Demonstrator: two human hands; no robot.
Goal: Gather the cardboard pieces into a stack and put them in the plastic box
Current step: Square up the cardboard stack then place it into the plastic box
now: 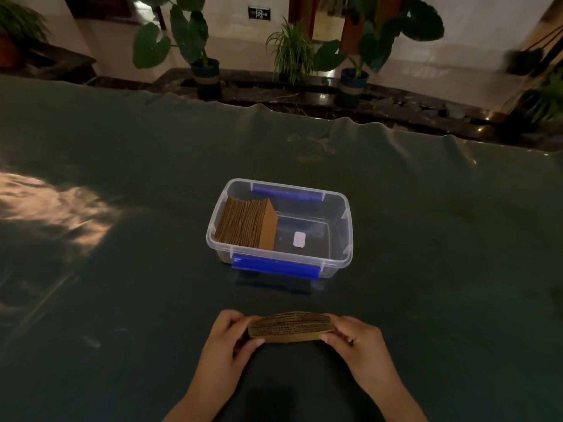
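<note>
Cardboard pieces gathered into a stack [289, 327] are held low in the centre of the frame, edge-on to the camera so that the corrugated edges show, just above the tabletop [122, 269]. The stack is gripped at its left end by the left hand [227, 333] and at its right end by the right hand [356, 336]; the fingers of both are closed around the ends, with the thumbs pressed on the near side. Beyond the stack, at mid-frame, the clear plastic box [341, 239] is seen standing open, well apart from the hands. A second batch of cardboard [243, 223] is packed on edge against its left wall, while the right half is left bare except for a small white label [299, 240]. Blue latches [274, 266] are fitted on the near and far sides. Potted plants [201, 56] are lined along the upper part of the frame.
</note>
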